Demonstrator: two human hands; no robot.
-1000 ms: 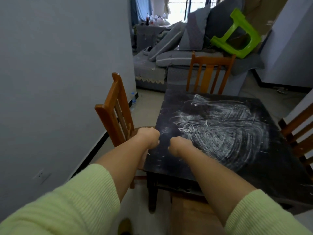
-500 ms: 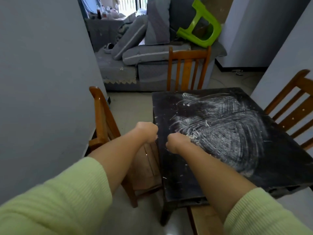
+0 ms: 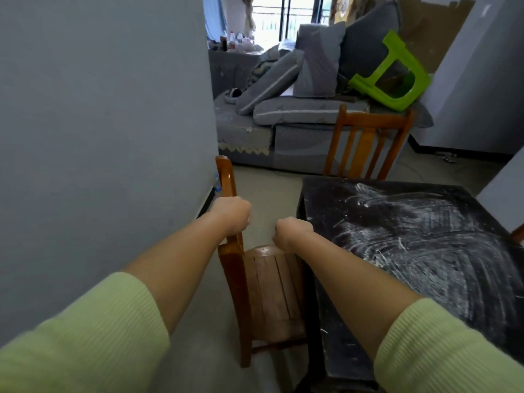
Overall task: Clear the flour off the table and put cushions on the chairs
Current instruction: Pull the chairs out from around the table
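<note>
Hovering as empty fists, the left hand [image 3: 231,215] and right hand [image 3: 292,233] sit above the chair [image 3: 266,290]; the floured counter [image 3: 425,251] lies at three o'clock.

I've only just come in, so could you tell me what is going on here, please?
A person in pale green sleeves stands by a black table smeared with white flour. Both fists, the left hand and right hand, are curled and hold nothing, above a bare wooden chair. The grey cushions lie on the sofa.
</note>
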